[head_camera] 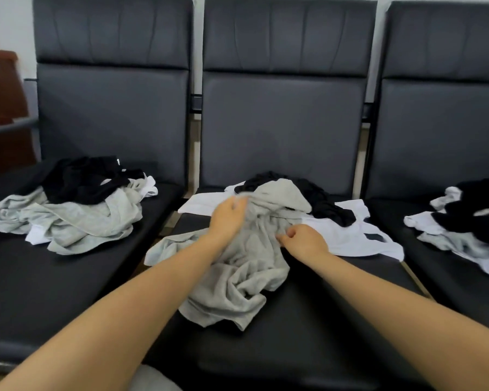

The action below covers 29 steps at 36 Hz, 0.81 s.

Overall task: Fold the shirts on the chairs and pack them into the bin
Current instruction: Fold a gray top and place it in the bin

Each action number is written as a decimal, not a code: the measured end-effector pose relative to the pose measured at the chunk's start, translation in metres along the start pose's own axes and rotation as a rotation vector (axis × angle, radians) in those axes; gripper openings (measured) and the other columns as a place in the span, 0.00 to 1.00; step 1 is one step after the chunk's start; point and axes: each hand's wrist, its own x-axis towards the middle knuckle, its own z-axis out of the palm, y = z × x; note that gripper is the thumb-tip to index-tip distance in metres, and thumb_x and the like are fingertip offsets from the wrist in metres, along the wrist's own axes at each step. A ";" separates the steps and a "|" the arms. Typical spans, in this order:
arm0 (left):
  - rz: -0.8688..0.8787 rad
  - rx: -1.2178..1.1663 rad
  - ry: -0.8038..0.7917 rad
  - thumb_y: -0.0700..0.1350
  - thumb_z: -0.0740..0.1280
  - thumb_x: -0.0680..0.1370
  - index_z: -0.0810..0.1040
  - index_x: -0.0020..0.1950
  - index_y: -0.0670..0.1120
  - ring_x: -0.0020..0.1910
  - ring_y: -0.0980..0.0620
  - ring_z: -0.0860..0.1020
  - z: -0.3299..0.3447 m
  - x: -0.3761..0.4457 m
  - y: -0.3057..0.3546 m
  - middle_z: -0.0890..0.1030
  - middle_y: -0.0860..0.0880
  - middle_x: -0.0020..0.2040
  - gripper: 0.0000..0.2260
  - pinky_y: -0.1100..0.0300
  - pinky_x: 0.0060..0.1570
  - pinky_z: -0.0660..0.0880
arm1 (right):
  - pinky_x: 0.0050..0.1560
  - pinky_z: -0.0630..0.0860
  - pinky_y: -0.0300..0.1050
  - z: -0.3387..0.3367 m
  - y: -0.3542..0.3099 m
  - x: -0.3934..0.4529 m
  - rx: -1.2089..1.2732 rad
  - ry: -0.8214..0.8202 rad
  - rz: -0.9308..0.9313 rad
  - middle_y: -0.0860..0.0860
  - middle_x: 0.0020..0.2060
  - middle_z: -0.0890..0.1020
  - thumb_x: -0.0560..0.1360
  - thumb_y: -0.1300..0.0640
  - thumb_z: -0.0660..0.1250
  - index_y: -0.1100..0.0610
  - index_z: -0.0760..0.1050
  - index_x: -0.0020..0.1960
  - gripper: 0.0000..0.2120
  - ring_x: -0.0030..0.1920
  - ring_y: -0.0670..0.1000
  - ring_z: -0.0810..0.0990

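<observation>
A crumpled grey shirt [246,272] lies across the middle chair seat [308,334], hanging toward its front. My left hand [227,218] grips a bunch of its cloth near the top, fingers curled in the fabric. My right hand [304,241] pinches the same grey shirt on its right side. Behind it lie a white shirt [347,235] spread flat and a black shirt [328,207] on top. No bin is in view.
The left chair [54,277] holds a heap of grey, black and white shirts [74,210]. The right chair [449,277] carries another pile of black, white and grey shirts [469,218]. Dark chair backs stand behind. A reddish-brown piece of furniture [0,103] stands far left.
</observation>
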 end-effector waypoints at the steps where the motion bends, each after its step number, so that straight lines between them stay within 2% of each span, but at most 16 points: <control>1: -0.025 -0.155 0.064 0.51 0.55 0.83 0.77 0.54 0.40 0.52 0.47 0.76 -0.006 0.001 0.008 0.79 0.45 0.51 0.18 0.58 0.46 0.68 | 0.31 0.63 0.44 -0.002 0.002 0.001 0.052 -0.019 0.018 0.50 0.29 0.71 0.78 0.51 0.64 0.55 0.64 0.31 0.19 0.33 0.50 0.70; 4: -0.054 -0.567 0.239 0.53 0.60 0.82 0.79 0.56 0.43 0.47 0.55 0.78 -0.030 -0.004 0.028 0.81 0.50 0.49 0.16 0.61 0.46 0.74 | 0.37 0.73 0.42 -0.011 0.003 -0.002 0.512 -0.062 0.120 0.51 0.36 0.75 0.79 0.56 0.62 0.56 0.70 0.36 0.13 0.38 0.50 0.73; 6: -0.048 -0.695 0.325 0.54 0.62 0.81 0.80 0.51 0.45 0.46 0.56 0.79 -0.051 -0.007 0.035 0.81 0.53 0.45 0.14 0.60 0.49 0.76 | 0.44 0.78 0.43 -0.025 0.000 -0.003 0.834 -0.048 0.182 0.52 0.41 0.76 0.79 0.59 0.61 0.56 0.73 0.40 0.09 0.42 0.48 0.75; 8: -0.090 -0.778 0.371 0.57 0.63 0.79 0.80 0.47 0.48 0.48 0.53 0.81 -0.071 -0.012 0.037 0.82 0.52 0.46 0.14 0.55 0.54 0.78 | 0.48 0.78 0.43 -0.044 -0.003 -0.002 1.151 0.011 0.233 0.53 0.42 0.77 0.79 0.61 0.61 0.57 0.73 0.41 0.08 0.44 0.50 0.77; 12: -0.270 -0.925 0.341 0.61 0.68 0.75 0.81 0.55 0.47 0.51 0.48 0.82 -0.098 -0.029 0.021 0.84 0.48 0.51 0.19 0.49 0.55 0.79 | 0.59 0.75 0.50 -0.081 -0.007 -0.012 1.724 -0.001 0.272 0.57 0.45 0.82 0.79 0.65 0.55 0.59 0.71 0.38 0.13 0.49 0.55 0.81; 14: -0.282 -0.884 0.296 0.58 0.68 0.76 0.80 0.50 0.48 0.49 0.48 0.81 -0.106 -0.039 0.011 0.82 0.48 0.48 0.13 0.50 0.53 0.79 | 0.57 0.77 0.51 -0.095 -0.005 -0.019 1.881 -0.039 0.269 0.57 0.44 0.83 0.74 0.69 0.54 0.59 0.69 0.36 0.12 0.50 0.56 0.82; 15: -0.262 -0.838 0.285 0.55 0.67 0.78 0.77 0.45 0.48 0.46 0.48 0.79 -0.109 -0.042 0.008 0.79 0.49 0.44 0.10 0.53 0.49 0.79 | 0.55 0.78 0.50 -0.100 -0.004 -0.023 1.911 -0.033 0.280 0.56 0.43 0.83 0.73 0.69 0.54 0.59 0.69 0.36 0.11 0.50 0.56 0.82; 17: -0.211 -0.680 0.288 0.50 0.65 0.79 0.71 0.38 0.49 0.40 0.50 0.74 -0.111 -0.046 0.004 0.73 0.50 0.39 0.11 0.56 0.41 0.74 | 0.57 0.77 0.46 -0.107 0.001 -0.026 1.907 0.014 0.297 0.54 0.42 0.81 0.77 0.67 0.52 0.57 0.69 0.39 0.12 0.53 0.53 0.82; 18: -0.179 -0.546 0.276 0.49 0.64 0.79 0.69 0.37 0.49 0.39 0.50 0.72 -0.111 -0.048 0.001 0.71 0.50 0.38 0.12 0.57 0.39 0.71 | 0.56 0.76 0.42 -0.110 0.002 -0.029 1.845 0.034 0.291 0.53 0.40 0.79 0.79 0.65 0.51 0.58 0.68 0.40 0.12 0.50 0.51 0.83; 20: -0.124 -0.221 0.185 0.49 0.65 0.77 0.69 0.36 0.49 0.40 0.46 0.76 -0.110 -0.054 -0.005 0.71 0.52 0.35 0.11 0.58 0.36 0.67 | 0.42 0.78 0.38 -0.115 0.002 -0.036 1.622 0.073 0.269 0.51 0.31 0.79 0.81 0.65 0.48 0.59 0.68 0.39 0.15 0.34 0.46 0.81; 21: -0.099 -0.057 0.115 0.50 0.66 0.75 0.71 0.37 0.49 0.45 0.44 0.78 -0.107 -0.057 -0.009 0.71 0.53 0.35 0.09 0.58 0.36 0.66 | 0.37 0.77 0.38 -0.116 0.004 -0.040 1.538 0.081 0.265 0.51 0.30 0.79 0.82 0.65 0.48 0.59 0.68 0.40 0.16 0.32 0.46 0.79; 22: -0.082 0.092 0.048 0.50 0.66 0.74 0.73 0.42 0.49 0.48 0.45 0.78 -0.103 -0.061 -0.012 0.73 0.54 0.38 0.06 0.57 0.39 0.67 | 0.37 0.77 0.39 -0.117 0.006 -0.044 1.501 0.075 0.273 0.52 0.32 0.79 0.83 0.64 0.49 0.59 0.69 0.41 0.15 0.33 0.47 0.78; 24: -0.032 0.373 -0.060 0.48 0.66 0.75 0.74 0.57 0.50 0.52 0.47 0.76 -0.093 -0.071 -0.015 0.76 0.50 0.49 0.11 0.57 0.47 0.69 | 0.42 0.76 0.44 -0.115 0.015 -0.049 1.513 0.042 0.301 0.55 0.35 0.80 0.83 0.65 0.53 0.62 0.70 0.44 0.12 0.39 0.50 0.78; 26: 0.130 0.607 -0.060 0.44 0.63 0.77 0.73 0.65 0.49 0.59 0.45 0.73 -0.081 -0.075 -0.015 0.75 0.46 0.60 0.17 0.54 0.55 0.71 | 0.47 0.77 0.47 -0.110 0.022 -0.050 1.399 0.010 0.306 0.57 0.43 0.80 0.81 0.67 0.56 0.65 0.72 0.48 0.07 0.45 0.53 0.80; 29: 0.351 0.661 0.029 0.41 0.62 0.77 0.75 0.65 0.48 0.62 0.45 0.70 -0.065 -0.079 0.000 0.74 0.46 0.62 0.17 0.52 0.57 0.69 | 0.48 0.77 0.46 -0.101 0.032 -0.048 0.946 -0.076 0.329 0.53 0.55 0.76 0.81 0.63 0.59 0.61 0.72 0.58 0.07 0.53 0.53 0.78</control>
